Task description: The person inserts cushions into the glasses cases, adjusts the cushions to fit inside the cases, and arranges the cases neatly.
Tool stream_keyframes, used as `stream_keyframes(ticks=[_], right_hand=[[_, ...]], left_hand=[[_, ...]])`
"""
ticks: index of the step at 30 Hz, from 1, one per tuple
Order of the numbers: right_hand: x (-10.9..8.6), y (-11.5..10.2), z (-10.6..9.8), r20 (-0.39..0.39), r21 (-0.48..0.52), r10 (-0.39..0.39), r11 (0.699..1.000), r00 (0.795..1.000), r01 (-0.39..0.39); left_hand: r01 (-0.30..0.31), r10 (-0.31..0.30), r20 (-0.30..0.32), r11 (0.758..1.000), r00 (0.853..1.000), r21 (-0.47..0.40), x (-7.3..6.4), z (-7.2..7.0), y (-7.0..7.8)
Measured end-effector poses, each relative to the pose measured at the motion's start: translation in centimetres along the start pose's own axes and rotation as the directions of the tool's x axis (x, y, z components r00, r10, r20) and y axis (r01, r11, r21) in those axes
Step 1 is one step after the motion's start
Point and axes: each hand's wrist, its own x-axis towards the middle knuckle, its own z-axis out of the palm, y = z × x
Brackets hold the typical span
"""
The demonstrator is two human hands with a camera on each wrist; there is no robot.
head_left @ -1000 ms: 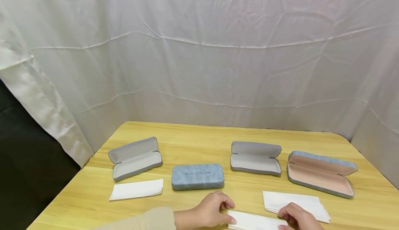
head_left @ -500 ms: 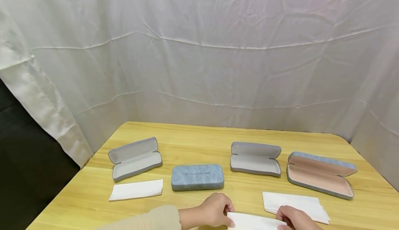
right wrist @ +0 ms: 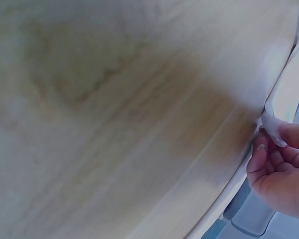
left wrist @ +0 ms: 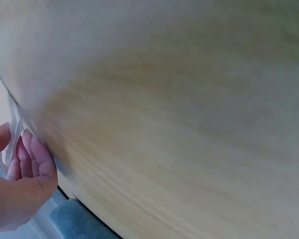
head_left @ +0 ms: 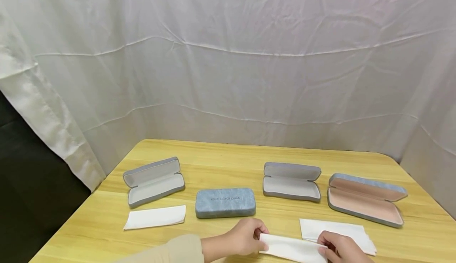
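Pinched between thumb and fingers at both ends, one folded white cloth is stretched between my left hand and my right hand. Neither grip has more of a gap than the fabric's own thickness: each thumb presses one face, with curled fingers behind it. The strip lies nearer to me than the closed blue case, off to its right, and runs fairly flat from hand to hand (whether its near edge touches the table, I cannot tell).

That closed blue case has small dark lettering on its lid, too blurred for me to read in full. To its left and slightly nearer me lies another folded cloth; beyond that cloth, also left of the case, a grey case stands open. On the case's right, a little farther from me, sits a second open grey case. Farther right again is an open pink-lined case. A third folded cloth lies right of the closed case and nearer me, partly hidden by my right hand.
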Motion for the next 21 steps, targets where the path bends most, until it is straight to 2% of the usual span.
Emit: stream_keyframes(ticks=[3,5,7,9,12,15,21], right_hand=[[0.0,-0.2,-0.3,-0.029,-0.007,0.002,1.000,1.000,-0.002],[0.0,-0.4,-0.5,-0.054,-0.009,0.030,0.999,0.998,-0.030],[0.0,-0.5,-0.6,-0.076,0.013,0.076,0.997,0.994,-0.075],[0.0,-0.6,-0.8,-0.086,0.075,0.117,0.991,0.989,-0.111],[0.1,-0.8,-1.1,-0.078,0.221,0.199,0.959,0.977,-0.178],[0.2,-1.1,-1.4,-0.091,0.303,0.254,0.928,0.963,-0.216],[0.8,-1.7,-1.4,-0.183,0.305,0.345,0.910,0.921,-0.280]], left_hand=[[0.027,-0.027,0.000,0.999,1.000,-0.029,0.2,-0.3,0.0],[0.049,-0.050,-0.004,0.997,0.999,-0.058,0.4,-0.5,-0.1],[0.048,-0.049,-0.022,0.996,0.999,-0.074,0.5,-0.6,-0.1],[0.032,-0.037,-0.052,0.995,0.998,-0.094,0.6,-0.7,-0.1],[-0.015,0.003,-0.109,0.994,0.994,-0.109,0.6,-0.7,-0.1],[-0.035,0.014,-0.137,0.988,0.990,-0.151,0.8,-0.7,0.0],[-0.042,0.011,-0.149,0.977,0.989,-0.210,1.4,-0.8,0.2]])
